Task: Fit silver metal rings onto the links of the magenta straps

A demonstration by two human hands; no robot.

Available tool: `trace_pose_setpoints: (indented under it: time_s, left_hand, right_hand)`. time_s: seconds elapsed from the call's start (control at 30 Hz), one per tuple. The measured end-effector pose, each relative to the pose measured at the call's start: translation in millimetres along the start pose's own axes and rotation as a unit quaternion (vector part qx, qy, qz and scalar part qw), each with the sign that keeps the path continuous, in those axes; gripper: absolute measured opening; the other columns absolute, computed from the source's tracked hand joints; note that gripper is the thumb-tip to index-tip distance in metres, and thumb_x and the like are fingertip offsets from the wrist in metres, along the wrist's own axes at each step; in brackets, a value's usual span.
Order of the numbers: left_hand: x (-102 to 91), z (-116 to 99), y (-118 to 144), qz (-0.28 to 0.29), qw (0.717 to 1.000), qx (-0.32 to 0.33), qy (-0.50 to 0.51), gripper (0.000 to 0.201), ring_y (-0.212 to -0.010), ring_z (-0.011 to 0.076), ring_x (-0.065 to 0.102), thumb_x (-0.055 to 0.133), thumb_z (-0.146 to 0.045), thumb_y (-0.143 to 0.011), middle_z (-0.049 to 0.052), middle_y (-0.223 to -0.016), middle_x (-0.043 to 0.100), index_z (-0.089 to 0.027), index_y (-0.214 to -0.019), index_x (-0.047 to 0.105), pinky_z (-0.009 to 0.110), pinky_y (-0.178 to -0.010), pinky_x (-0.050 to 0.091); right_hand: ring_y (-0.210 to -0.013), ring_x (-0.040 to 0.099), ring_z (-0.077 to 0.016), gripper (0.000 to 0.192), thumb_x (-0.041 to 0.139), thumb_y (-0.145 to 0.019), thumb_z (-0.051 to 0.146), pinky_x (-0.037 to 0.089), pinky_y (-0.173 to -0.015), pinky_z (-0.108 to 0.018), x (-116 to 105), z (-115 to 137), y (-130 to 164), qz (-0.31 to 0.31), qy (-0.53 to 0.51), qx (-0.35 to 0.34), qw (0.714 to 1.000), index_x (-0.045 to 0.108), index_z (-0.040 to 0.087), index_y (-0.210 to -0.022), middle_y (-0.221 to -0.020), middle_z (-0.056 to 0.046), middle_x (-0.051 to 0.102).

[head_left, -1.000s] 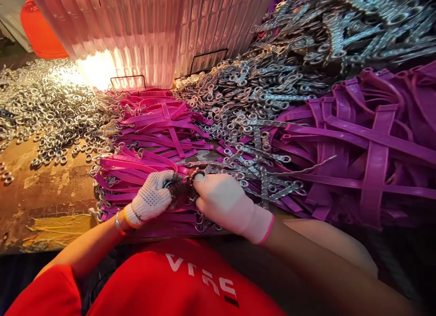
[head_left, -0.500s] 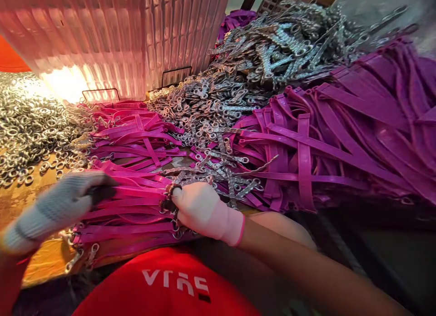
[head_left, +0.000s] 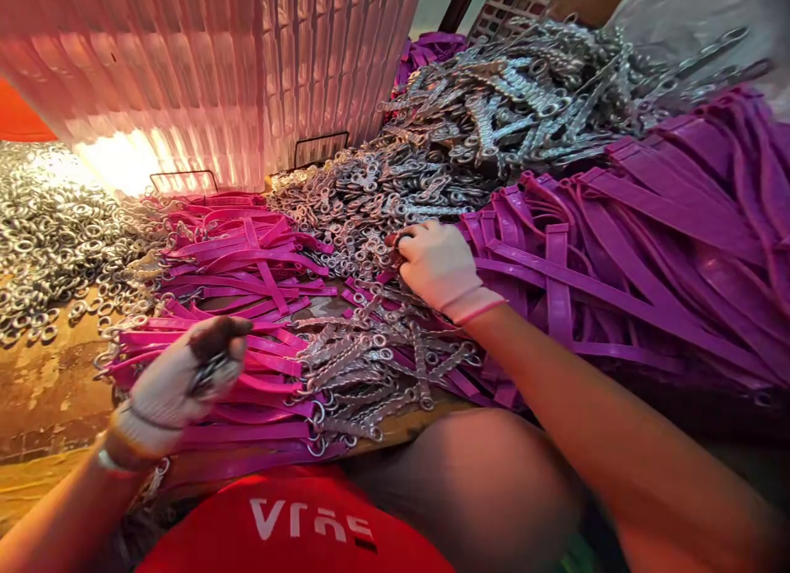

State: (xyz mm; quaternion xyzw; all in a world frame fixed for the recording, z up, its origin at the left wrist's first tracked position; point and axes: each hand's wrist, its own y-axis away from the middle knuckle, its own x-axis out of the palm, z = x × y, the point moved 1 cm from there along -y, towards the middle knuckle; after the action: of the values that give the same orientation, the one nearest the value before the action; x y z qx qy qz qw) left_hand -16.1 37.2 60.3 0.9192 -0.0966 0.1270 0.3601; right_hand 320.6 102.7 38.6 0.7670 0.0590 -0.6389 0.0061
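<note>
Purple flat glossy straps (head_left: 617,277) heaped right; silver twisted metal links (head_left: 512,104) piled behind. Magenta straps centre: near bunch (head_left: 247,433) looks done at right ends, ringed and linked; far bunch (head_left: 262,264) looks bare there, so still pending. Right white-gloved hand (head_left: 441,264) curled at links, grip hidden; left white-gloved hand (head_left: 176,379) half-curled over magenta, hold unclear.

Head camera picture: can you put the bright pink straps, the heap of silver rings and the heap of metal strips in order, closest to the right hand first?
From the right hand:
1. Heap of metal strips: right beside it.
2. Bright pink straps: over to its left.
3. Heap of silver rings: farthest, by the picture's left edge.
</note>
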Motion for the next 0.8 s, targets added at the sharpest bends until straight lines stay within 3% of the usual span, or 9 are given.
trace_pose_setpoints:
  time_s: [0.1, 0.2, 0.27, 0.37, 0.43, 0.53, 0.7, 0.8]
  left_hand:
    - [26.5, 8, -20, 0.081, 0.983, -0.088, 0.141, 0.023, -0.043, 0.0089, 0.054, 0.063, -0.036, -0.086, 0.004, -0.069, 0.064, -0.014, -0.091, 0.065, 0.012, -0.028, 0.025]
    - [36.8, 14, -29, 0.158, 0.964, -0.105, 0.188, 0.029, -0.049, 0.0131, 0.061, 0.058, -0.038, -0.088, 0.008, -0.078, 0.067, -0.011, -0.098, 0.064, 0.014, -0.028, 0.028]
    - [37.8, 18, -30, 0.179, 0.957, -0.113, 0.196, 0.026, -0.051, 0.0137, 0.062, 0.058, -0.033, -0.087, 0.009, -0.082, 0.067, -0.011, -0.098, 0.064, 0.014, -0.029, 0.030]
    - [36.2, 22, -28, 0.163, 0.964, -0.092, 0.188, 0.019, -0.051, 0.0111, 0.060, 0.061, -0.021, -0.081, 0.008, -0.084, 0.068, -0.011, -0.097, 0.066, 0.013, -0.031, 0.028]
    - [35.1, 24, -27, 0.142, 0.971, -0.064, 0.181, 0.021, -0.051, 0.0093, 0.059, 0.061, -0.017, -0.078, 0.009, -0.089, 0.070, -0.012, -0.097, 0.068, 0.012, -0.031, 0.025]
    - [33.3, 26, -24, 0.118, 0.980, -0.028, 0.159, 0.025, -0.050, 0.0075, 0.056, 0.061, -0.020, -0.077, 0.010, -0.093, 0.072, -0.013, -0.100, 0.071, 0.013, -0.032, 0.019]
    - [27.9, 38, -21, 0.125, 0.985, 0.022, 0.115, 0.024, -0.044, 0.0074, 0.049, 0.066, -0.031, -0.077, 0.002, -0.062, 0.062, -0.013, -0.093, 0.070, 0.016, -0.033, 0.018]
    - [26.0, 48, -21, 0.113, 0.984, 0.056, 0.122, 0.028, -0.044, 0.0081, 0.050, 0.071, -0.040, -0.075, 0.001, -0.061, 0.060, -0.013, -0.082, 0.065, 0.017, -0.034, 0.024]
  right_hand:
    - [-0.095, 0.055, -0.0284, 0.031, 0.041, -0.085, 0.007, 0.031, -0.068, -0.034, 12, -6, -16, 0.030, 0.048, -0.036, 0.998, 0.070, 0.008, -0.096, -0.105, -0.021, 0.065]
    - [-0.086, 0.057, -0.0290, 0.036, 0.035, -0.086, 0.004, 0.033, -0.066, -0.036, 15, -5, -15, 0.050, 0.051, -0.045, 0.996, 0.070, 0.004, -0.095, -0.100, -0.025, 0.064]
    - [-0.090, 0.058, -0.0309, 0.033, 0.039, -0.084, 0.006, 0.037, -0.069, -0.038, 11, -1, -10, 0.037, 0.019, -0.035, 0.998, 0.070, 0.003, -0.094, -0.104, -0.027, 0.063]
    - [-0.102, 0.058, -0.0313, 0.031, 0.045, -0.080, 0.006, 0.043, -0.082, -0.039, 0, 19, 4, -0.032, -0.142, -0.030, 0.989, 0.069, 0.004, -0.100, -0.111, -0.026, 0.063]
    - [-0.101, 0.061, -0.0272, 0.035, 0.045, -0.079, 0.006, 0.046, -0.088, -0.037, -10, 44, 18, -0.060, -0.304, -0.057, 0.949, 0.066, 0.006, -0.106, -0.106, -0.020, 0.067]
    - [-0.095, 0.065, -0.0210, 0.039, 0.045, -0.079, 0.007, 0.050, -0.087, -0.035, -28, 89, 42, -0.030, -0.481, -0.114, 0.869, 0.064, 0.016, -0.111, -0.103, -0.009, 0.071]
    - [-0.094, 0.066, -0.0207, 0.041, 0.051, -0.078, 0.012, 0.051, -0.086, -0.035, -52, 139, 60, 0.028, -0.529, -0.099, 0.843, 0.065, 0.019, -0.117, -0.103, -0.006, 0.073]
    - [-0.085, 0.065, -0.0200, 0.040, 0.052, -0.076, 0.014, 0.052, -0.079, -0.033, -54, 155, 58, 0.088, -0.557, -0.082, 0.822, 0.066, 0.018, -0.114, -0.096, -0.004, 0.073]
